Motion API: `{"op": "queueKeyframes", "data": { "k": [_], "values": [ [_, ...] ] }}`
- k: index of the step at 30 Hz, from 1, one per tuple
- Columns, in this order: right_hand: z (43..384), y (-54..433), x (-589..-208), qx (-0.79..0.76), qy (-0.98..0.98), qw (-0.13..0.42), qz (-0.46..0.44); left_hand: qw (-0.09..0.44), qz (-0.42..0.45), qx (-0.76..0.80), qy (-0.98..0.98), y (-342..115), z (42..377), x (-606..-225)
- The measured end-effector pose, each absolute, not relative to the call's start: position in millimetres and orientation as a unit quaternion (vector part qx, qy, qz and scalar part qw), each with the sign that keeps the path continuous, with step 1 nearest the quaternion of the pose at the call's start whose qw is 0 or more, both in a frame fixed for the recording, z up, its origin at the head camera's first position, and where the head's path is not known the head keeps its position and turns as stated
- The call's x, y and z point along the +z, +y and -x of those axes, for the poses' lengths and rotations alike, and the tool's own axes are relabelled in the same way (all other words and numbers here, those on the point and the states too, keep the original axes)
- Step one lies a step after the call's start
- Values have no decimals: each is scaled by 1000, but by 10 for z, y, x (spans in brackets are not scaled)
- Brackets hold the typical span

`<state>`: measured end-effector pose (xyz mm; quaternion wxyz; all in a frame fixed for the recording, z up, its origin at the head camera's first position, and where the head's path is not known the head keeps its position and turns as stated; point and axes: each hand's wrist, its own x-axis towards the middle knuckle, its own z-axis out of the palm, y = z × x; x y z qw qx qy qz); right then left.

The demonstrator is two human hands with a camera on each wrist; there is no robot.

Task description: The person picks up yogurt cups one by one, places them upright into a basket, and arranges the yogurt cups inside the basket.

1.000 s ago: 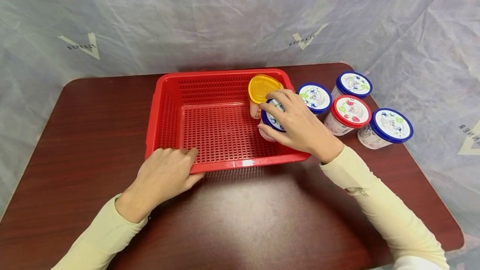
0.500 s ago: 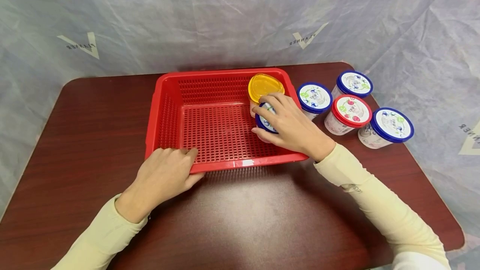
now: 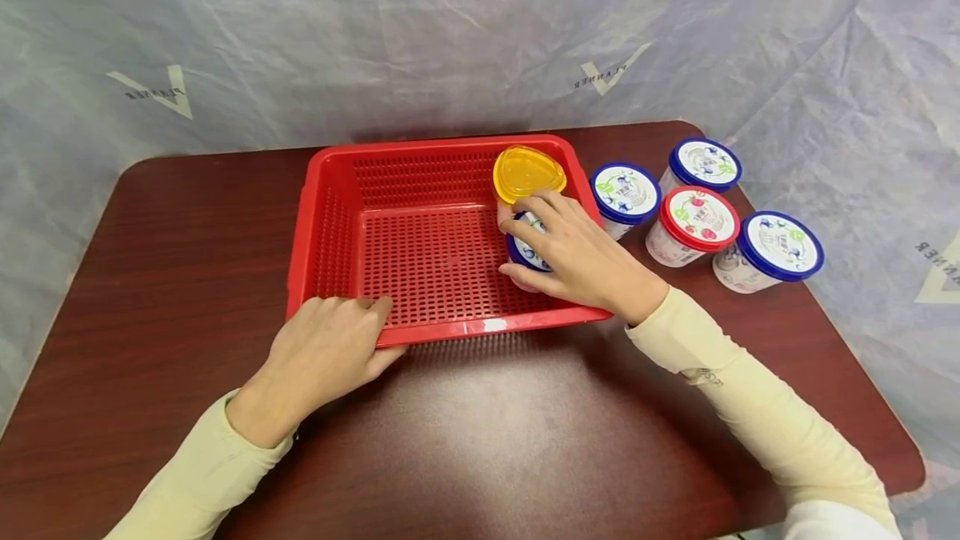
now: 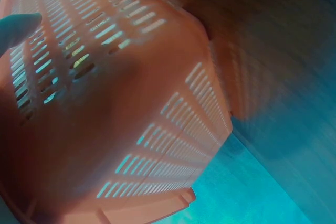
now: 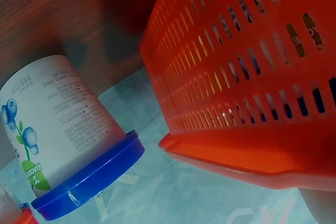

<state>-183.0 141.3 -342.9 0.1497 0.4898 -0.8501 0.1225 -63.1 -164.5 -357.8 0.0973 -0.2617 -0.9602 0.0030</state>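
Red perforated plastic forms the basket (image 3: 442, 331); the left hand (image 3: 326, 348) grips its front rim, thumb against the outside. Within, at the right end, the right hand's (image 3: 573, 252) curled fingers grasp a round blue-lidded tub (image 3: 529, 257), half hiding it, beside a glossy yellow-lidded tub (image 3: 528, 172). A tapered red-lidded tub (image 3: 701, 219) stands outside, its label print illegible to me.

- 4 tubs with blue lids (image 3: 783, 248)
- 1 tub with red lid (image 3: 699, 222)
- 1 tub with yellow lid (image 3: 528, 173)
- 1 red basket (image 3: 435, 332)
- 2 hands (image 3: 322, 352)
- 1 table (image 3: 480, 440)
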Motion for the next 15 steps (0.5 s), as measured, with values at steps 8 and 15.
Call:
{"op": "queueKeyframes", "data": {
  "k": [8, 15],
  "values": [
    [1831, 1416, -3439, 107, -857, 137, -486, 89, 262, -1, -961, -1632, 627, -3563],
    [1779, 1465, -3394, 113, -865, 143, -467, 92, 262, -9, -960, -1654, 620, -3582]
  ]
}}
